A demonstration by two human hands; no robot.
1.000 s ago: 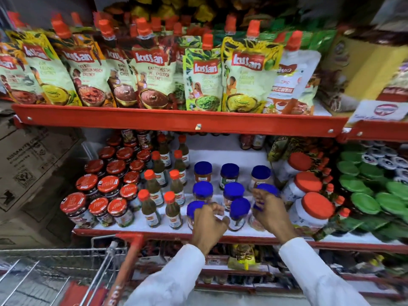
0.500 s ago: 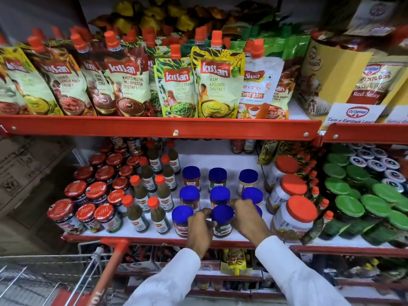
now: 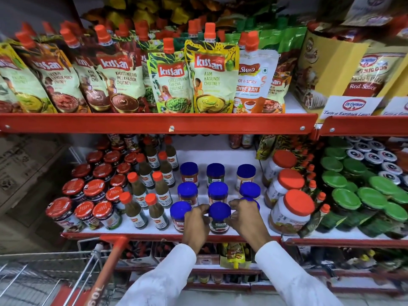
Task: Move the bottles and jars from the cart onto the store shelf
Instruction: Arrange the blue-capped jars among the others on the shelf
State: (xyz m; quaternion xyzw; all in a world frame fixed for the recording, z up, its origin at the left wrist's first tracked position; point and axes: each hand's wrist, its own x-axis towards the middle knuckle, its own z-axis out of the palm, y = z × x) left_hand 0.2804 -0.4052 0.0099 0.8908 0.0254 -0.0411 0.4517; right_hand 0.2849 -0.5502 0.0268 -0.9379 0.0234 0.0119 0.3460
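- Nearest, lower left: wire cart with orange handle; load inside not discernible.
- Two white sleeves rising from the lower edge toward the middle shelf.
- Left hand at the near edge of the shelf, fingers curled against the left side of the front centre jar.
- Right hand mirrored on the right side of the same jar, fingers bent around it; grip shared by both hands.
- Held jar: blue cap, dark contents, upright, base on the white shelf surface, front row.
- Just left of it, touching the left hand: a second blue-capped jar with red contents.
- Behind the right hand: another blue cap, partly hidden.
- Farther back: two more rows of blue-capped jars, three across, upright and apart.
- Left of the jars: green sauce bottles with orange caps, in two files running away from the edge.
- Farther left: red-lidded jars, packed in rows.
- Right of the jars: three large tubs with orange lids, lined up near to far.
- Far right: green-lidded jars, close together.
- Above: red shelf rail carrying spouted chutney pouches, upright, overlapping.
- Upper right: yellow display box with a white label card.
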